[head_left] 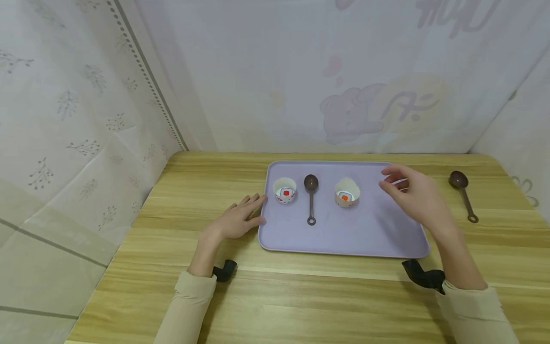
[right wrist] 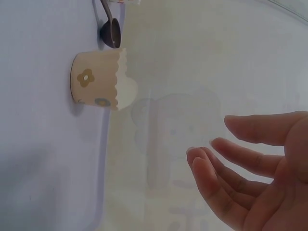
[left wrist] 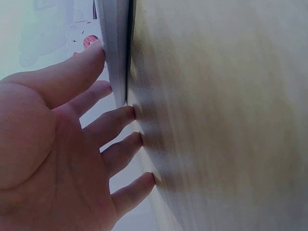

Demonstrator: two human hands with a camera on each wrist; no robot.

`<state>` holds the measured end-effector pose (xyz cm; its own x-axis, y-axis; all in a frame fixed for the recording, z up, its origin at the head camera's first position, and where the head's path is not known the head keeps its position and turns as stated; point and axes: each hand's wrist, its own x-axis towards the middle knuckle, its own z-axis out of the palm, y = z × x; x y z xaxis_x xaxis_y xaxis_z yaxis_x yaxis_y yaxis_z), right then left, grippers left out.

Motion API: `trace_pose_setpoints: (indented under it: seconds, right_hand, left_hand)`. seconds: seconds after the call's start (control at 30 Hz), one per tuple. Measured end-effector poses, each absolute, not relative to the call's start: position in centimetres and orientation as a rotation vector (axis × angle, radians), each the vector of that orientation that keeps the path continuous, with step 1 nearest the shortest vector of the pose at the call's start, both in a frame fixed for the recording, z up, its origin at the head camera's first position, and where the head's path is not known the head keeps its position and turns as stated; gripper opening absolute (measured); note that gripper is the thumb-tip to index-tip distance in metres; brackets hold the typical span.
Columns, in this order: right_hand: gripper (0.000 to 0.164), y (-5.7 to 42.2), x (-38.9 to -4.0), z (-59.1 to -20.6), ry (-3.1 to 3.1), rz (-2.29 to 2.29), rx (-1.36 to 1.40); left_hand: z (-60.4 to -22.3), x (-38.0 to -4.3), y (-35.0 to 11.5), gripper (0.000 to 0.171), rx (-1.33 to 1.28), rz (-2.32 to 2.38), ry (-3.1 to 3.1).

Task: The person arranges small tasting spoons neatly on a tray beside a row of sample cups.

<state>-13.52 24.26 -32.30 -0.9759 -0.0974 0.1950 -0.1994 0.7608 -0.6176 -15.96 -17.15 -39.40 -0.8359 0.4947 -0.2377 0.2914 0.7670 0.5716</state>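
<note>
We are spreading our left hand (head_left: 236, 220) against the nine o'clock rim of the lilac tray (head_left: 365, 239), probably steadying it, while our right hand (head_left: 417, 193) is hovering, loosely bent (holding nothing), over its three o'clock side, near the orange-marked cup (head_left: 346, 201).

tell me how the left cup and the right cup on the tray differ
The left cup shows a red patch inside; the right cup shows an orange patch.
The left cup is white outside with reddish markings; the right cup is beige with a flower print.
Both stand upright on the lilac tray.
</note>
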Motion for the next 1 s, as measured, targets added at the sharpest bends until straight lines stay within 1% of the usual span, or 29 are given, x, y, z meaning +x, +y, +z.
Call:
trace_pose_setpoints:
  seconds: [0.33,0.57,1.0]
  right_hand:
    - [0.036,26.0,-13.8,-32.3,-2.766,1.008,0.211]
    - [0.041,27.2,-13.7,-31.9,-2.823,0.967,0.114]
    - [0.046,30.0,-14.2,-32.4,-2.82,1.059,0.04]
  left_hand:
    - [-39.5,-15.9,-17.2,0.066,0.595,0.746,2.59]
    - [-39.5,-16.0,-17.2,0.066,0.601,0.745,2.589]
    - [-39.4,-16.0,-17.2,0.066,0.596,0.74,2.589]
